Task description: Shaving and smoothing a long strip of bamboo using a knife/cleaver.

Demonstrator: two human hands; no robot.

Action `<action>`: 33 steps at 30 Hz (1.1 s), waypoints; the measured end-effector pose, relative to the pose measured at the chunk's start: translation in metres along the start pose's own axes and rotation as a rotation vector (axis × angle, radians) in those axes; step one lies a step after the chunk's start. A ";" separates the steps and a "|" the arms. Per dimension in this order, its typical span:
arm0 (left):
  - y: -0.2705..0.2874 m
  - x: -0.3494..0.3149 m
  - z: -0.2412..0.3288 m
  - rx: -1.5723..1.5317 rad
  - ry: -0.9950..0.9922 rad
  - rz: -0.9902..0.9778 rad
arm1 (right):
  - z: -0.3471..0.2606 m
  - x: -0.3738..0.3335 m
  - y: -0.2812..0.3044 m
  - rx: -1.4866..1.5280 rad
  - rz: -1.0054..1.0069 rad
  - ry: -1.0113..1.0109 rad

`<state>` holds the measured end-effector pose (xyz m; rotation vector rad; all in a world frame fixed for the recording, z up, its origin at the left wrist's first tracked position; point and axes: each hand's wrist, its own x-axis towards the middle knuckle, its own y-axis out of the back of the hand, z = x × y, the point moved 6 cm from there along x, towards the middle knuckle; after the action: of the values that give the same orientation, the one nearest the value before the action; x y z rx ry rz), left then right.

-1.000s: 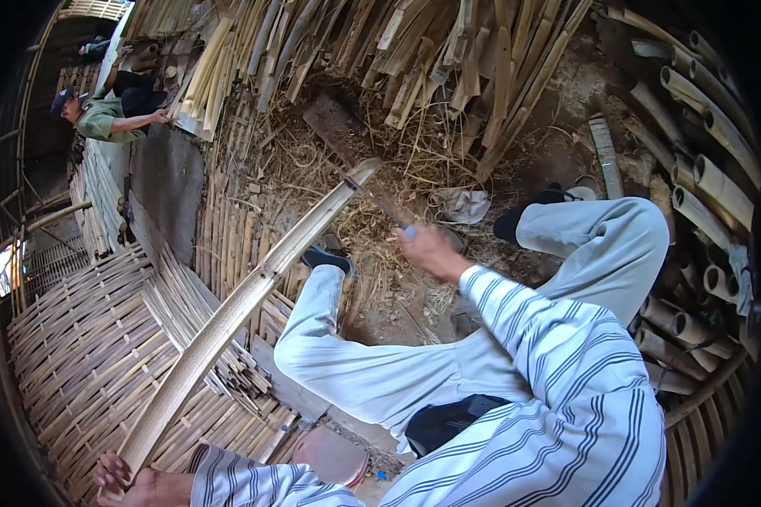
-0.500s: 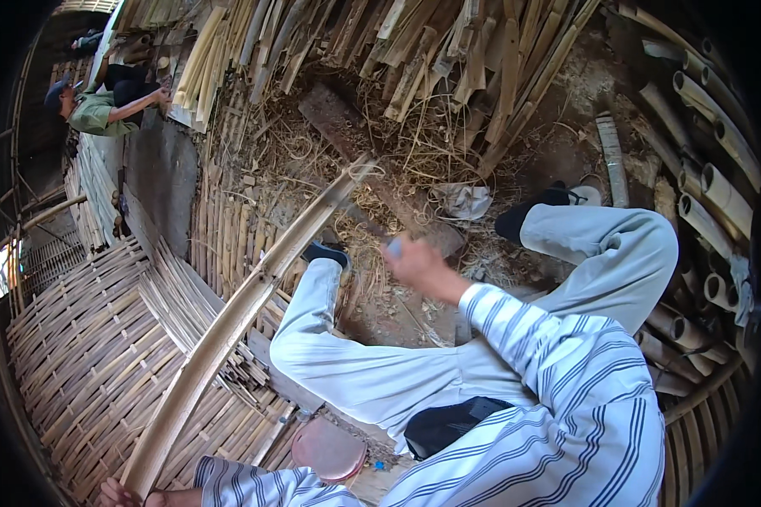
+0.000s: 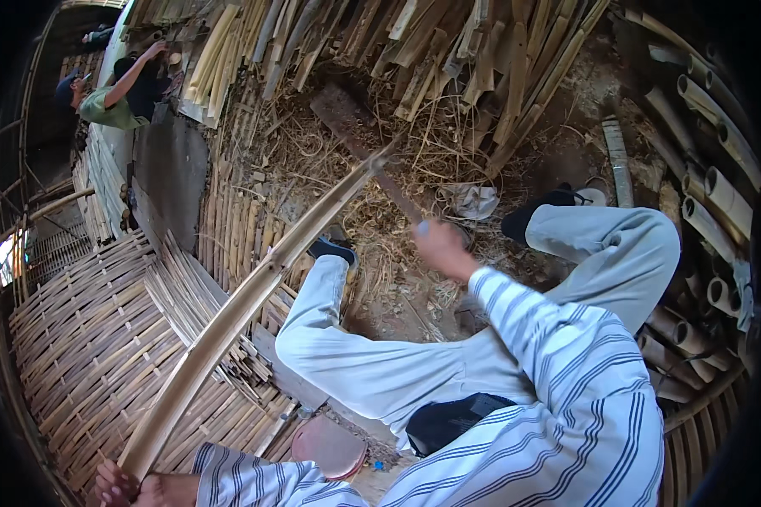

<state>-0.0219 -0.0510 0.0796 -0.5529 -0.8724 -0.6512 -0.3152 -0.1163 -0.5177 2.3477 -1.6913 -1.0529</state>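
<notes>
My left hand (image 3: 135, 488), low at the left, is closed around the near end of a long split bamboo piece (image 3: 249, 291). The bamboo slants up and away to the right, its hollow inner side showing. My right hand (image 3: 445, 250) grips the pale bluish handle of a long-bladed knife (image 3: 400, 196). The brownish blade points up and left, toward the bamboo's far end; whether they touch I cannot tell. Beyond that end lies a dark wooden block (image 3: 340, 110), partly hidden, among pale shavings (image 3: 380, 245).
Bundled bamboo slats (image 3: 448, 51) lie at the far side, and bamboo tubes (image 3: 727, 198) are stacked at right. A woven bamboo panel (image 3: 101, 346) spreads at left. A red round lid-like thing (image 3: 330, 446) sits by my left sleeve. Another person (image 3: 114, 106) works at far left.
My right hand with the knife has moved slightly right and up, and the blade is no longer blurred. The bamboo's far end has shifted a little right. The other person's arm has risen.
</notes>
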 end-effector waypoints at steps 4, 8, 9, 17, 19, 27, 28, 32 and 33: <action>-0.002 -0.008 -0.010 -0.001 -0.034 0.008 | -0.010 0.018 0.015 0.124 -0.004 -0.071; 0.007 -0.010 -0.006 0.020 -0.009 0.116 | -0.081 -0.021 0.007 0.109 -0.010 0.139; 0.012 -0.011 -0.006 0.033 0.003 0.145 | -0.097 -0.031 0.002 0.027 -0.042 0.303; 0.083 0.030 -0.015 -0.125 0.118 -0.234 | 0.040 0.011 0.012 -0.095 0.160 -0.054; 0.102 0.036 -0.012 -0.291 0.294 -0.516 | 0.012 0.011 0.001 0.055 -0.005 -0.121; 0.036 -0.020 -0.008 0.181 0.040 0.181 | 0.037 0.003 0.018 -0.144 0.030 -0.145; 0.035 -0.020 -0.009 0.155 0.062 0.115 | 0.040 0.004 0.020 -0.148 0.033 -0.139; 0.063 -0.016 -0.014 0.036 0.101 0.104 | 0.042 0.004 0.022 0.148 0.087 -0.290; 0.077 -0.009 -0.022 -0.111 0.144 -0.010 | 0.038 0.002 0.019 0.306 0.053 -0.360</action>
<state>0.0400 -0.0104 0.0467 -0.5939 -0.7069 -0.7427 -0.3509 -0.1131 -0.5398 2.3757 -2.1669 -1.3620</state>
